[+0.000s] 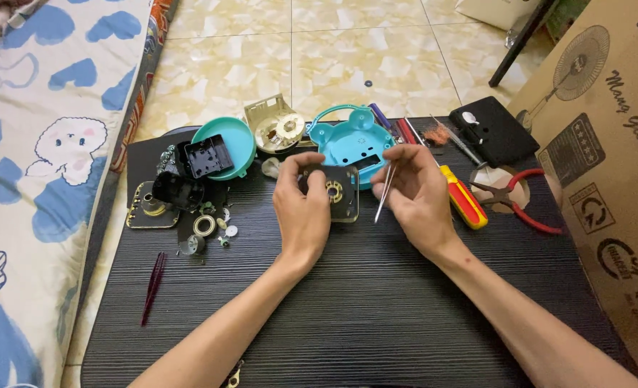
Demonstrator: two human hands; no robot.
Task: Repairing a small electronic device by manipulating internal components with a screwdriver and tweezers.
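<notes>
Your left hand (302,208) grips the black clock mechanism (335,191) above the dark table (376,302), face up for access; your right hand (416,194) pinches silver tweezers (385,188) angled toward it.

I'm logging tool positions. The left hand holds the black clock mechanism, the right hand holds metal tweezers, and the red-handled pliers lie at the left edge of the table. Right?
Not quite. The head view shows the pliers lying at the right edge of the table, beside the cardboard box. The rest stands: the left hand holds the mechanism and the right hand holds the tweezers.
</notes>
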